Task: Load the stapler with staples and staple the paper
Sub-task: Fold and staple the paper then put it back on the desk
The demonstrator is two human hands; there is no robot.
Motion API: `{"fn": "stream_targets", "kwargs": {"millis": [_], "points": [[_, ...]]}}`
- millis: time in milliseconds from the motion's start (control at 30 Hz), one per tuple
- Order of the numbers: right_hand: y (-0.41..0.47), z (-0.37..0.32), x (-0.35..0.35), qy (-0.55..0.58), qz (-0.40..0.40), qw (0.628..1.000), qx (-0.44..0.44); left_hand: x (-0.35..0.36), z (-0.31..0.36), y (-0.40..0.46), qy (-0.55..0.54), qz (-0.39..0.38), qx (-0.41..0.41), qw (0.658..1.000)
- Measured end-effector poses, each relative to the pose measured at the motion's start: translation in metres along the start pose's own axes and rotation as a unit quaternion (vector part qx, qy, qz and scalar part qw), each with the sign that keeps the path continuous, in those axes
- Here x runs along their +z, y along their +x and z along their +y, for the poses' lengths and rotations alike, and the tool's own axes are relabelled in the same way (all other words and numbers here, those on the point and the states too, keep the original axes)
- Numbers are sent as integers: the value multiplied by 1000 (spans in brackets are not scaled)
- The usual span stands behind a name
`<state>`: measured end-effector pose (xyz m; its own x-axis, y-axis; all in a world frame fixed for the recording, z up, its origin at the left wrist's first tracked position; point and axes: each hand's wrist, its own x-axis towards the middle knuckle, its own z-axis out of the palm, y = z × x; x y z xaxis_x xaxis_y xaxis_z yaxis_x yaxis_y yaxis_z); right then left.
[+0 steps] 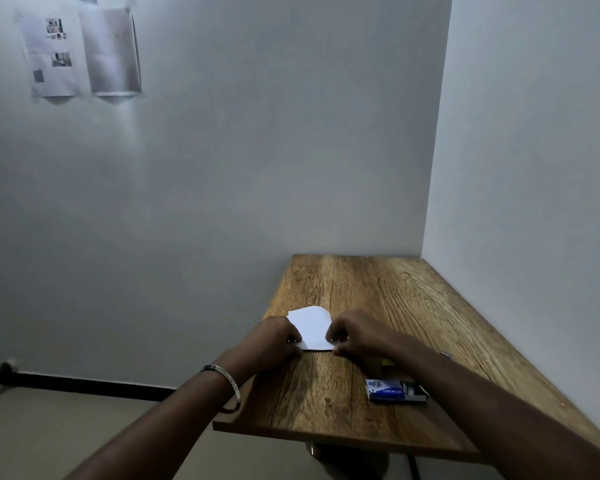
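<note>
A small white paper [310,327] is seen lying on the wooden surface [378,299], near its left edge. The paper is held at its near corners by both hands. The left hand [274,341] is placed on the left near corner, with the fingers curled down and closed on the sheet's edge. The right hand [355,332] is placed on the right near corner in the same manner, the fingers bent and pinched on the paper. The far part of the sheet is seen between and beyond the two hands, and its far edge looks rounded or a little lifted; which of the two cannot be told.

A metal bangle [227,386] is worn on the left wrist.

Nearer to the camera, under the right forearm, a blue box of staples [387,390] is lying on the surface, with its inner tray [417,393] pulled partly out to the right. Just behind the box, a small yellow and dark object [388,362] is partly hidden by the right forearm; it may be the stapler, but this cannot be told for certain.

The surface is set in a corner between two pale walls. On the left wall, printed sheets [80,51] are fixed high up.
</note>
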<state>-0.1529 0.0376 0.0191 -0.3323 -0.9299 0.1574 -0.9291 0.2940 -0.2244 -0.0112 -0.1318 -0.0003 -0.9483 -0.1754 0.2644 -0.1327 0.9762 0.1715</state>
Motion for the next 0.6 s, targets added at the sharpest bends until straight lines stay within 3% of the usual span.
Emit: {"fn": "stream_targets", "kwargs": {"millis": [600], "points": [[2, 19, 0, 53, 20, 998, -6, -3, 0, 0, -7, 29, -40, 999]]}}
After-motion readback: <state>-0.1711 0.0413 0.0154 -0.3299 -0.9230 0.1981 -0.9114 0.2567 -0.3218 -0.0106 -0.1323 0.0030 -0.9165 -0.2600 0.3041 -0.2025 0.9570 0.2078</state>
